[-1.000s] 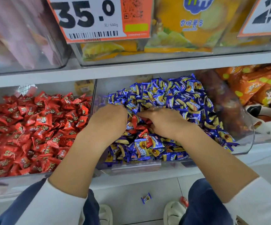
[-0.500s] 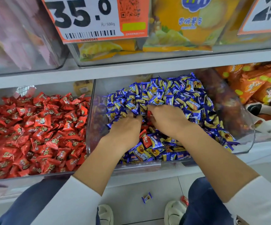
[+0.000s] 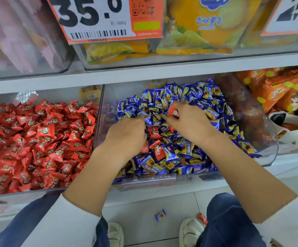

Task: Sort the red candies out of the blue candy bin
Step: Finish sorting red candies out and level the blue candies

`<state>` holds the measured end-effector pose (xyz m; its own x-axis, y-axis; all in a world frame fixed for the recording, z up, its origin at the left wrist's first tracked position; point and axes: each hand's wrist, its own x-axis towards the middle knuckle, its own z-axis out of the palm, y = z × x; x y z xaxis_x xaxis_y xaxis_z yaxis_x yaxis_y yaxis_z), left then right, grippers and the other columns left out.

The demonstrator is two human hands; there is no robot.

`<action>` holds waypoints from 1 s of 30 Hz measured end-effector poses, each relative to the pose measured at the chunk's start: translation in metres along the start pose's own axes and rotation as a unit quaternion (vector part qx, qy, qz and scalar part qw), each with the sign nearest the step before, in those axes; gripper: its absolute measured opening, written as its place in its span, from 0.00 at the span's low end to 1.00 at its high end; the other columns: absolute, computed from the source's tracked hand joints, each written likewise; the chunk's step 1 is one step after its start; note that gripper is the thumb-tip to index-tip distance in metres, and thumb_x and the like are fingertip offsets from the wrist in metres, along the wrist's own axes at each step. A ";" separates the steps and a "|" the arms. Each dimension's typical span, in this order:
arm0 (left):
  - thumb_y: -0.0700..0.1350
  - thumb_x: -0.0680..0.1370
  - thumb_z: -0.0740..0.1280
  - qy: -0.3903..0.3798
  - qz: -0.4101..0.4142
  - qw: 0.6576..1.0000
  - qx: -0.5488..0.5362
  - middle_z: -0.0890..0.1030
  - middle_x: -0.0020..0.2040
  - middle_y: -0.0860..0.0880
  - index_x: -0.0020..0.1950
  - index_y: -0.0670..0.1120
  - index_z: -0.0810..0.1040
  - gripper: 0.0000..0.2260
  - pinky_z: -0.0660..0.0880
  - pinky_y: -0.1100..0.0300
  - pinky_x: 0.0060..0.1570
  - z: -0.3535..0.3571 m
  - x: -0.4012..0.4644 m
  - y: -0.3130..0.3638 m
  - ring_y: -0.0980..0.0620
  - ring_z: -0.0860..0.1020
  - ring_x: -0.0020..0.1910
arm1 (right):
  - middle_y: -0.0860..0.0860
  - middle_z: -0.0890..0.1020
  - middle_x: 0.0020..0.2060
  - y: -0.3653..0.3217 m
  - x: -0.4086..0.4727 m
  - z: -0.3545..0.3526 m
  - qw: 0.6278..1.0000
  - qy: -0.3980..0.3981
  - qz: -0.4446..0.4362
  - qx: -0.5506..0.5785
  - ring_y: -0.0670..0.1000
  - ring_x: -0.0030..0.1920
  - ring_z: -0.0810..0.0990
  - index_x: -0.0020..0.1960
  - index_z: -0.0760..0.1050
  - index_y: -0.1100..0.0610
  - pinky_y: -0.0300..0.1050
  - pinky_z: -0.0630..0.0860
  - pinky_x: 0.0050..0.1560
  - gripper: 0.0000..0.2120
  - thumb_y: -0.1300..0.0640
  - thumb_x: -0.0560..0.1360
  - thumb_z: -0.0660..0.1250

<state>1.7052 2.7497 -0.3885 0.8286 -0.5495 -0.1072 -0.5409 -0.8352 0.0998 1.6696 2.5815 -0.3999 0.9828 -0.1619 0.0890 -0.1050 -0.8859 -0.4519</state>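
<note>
Blue candy bin [image 3: 267, 145], frame ctr: right hand [image 3: 189, 122] pinches red candy [image 3: 173, 111]; left hand [image 3: 126, 134] fingers buried in blue candies [image 3: 194, 97], grip can't tell.

Two clear bins sit side by side on the lower shelf: the left bin [image 3: 37, 190] holds one heap of wrapped candies, and the middle bin [image 3: 267, 157] holds another heap [image 3: 198, 97] with a few stray candies [image 3: 158, 150] of the left bin's kind mixed in near its front. Both hands are inside the middle bin, the left hand [image 3: 126, 136] beside the right hand [image 3: 185, 122], which pinches one stray candy [image 3: 173, 111] above the pile. Right of that bin lie snack bags [image 3: 283, 90], with what seems to be a scoop [image 3: 291, 129] before them; bagged snacks fill the bin above [image 3: 198, 57], and two candies [image 3: 160, 214] lie on the floor between the shoes [image 3: 189, 232].
</note>
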 end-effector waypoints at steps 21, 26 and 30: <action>0.35 0.77 0.60 -0.046 -0.022 0.998 0.039 0.68 0.62 0.43 0.73 0.47 0.62 0.24 0.70 0.52 0.41 0.024 0.003 0.018 0.41 0.76 0.54 | 0.56 0.78 0.55 -0.006 0.007 0.033 0.972 -0.162 -0.098 -0.142 0.59 0.56 0.76 0.72 0.63 0.47 0.48 0.72 0.46 0.23 0.55 0.78 0.62; 0.32 0.75 0.58 -0.049 0.001 0.998 0.028 0.69 0.62 0.42 0.72 0.53 0.64 0.28 0.70 0.52 0.41 0.025 0.004 0.018 0.40 0.76 0.55 | 0.53 0.79 0.57 0.003 0.002 0.014 0.977 -0.135 -0.053 -0.157 0.57 0.57 0.76 0.67 0.69 0.44 0.49 0.74 0.48 0.20 0.60 0.79 0.58; 0.31 0.76 0.58 -0.051 0.004 0.998 0.025 0.72 0.57 0.42 0.69 0.48 0.67 0.24 0.69 0.51 0.43 0.024 0.004 0.017 0.40 0.75 0.56 | 0.55 0.79 0.49 0.012 -0.003 0.002 0.973 -0.087 -0.008 -0.213 0.58 0.47 0.77 0.63 0.71 0.51 0.46 0.69 0.38 0.16 0.62 0.78 0.58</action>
<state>1.6955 2.7328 -0.4109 0.8067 -0.5535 -0.2069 -0.5559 -0.8296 0.0523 1.6659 2.5722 -0.4077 0.9919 -0.1029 -0.0747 -0.1060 -0.9936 -0.0385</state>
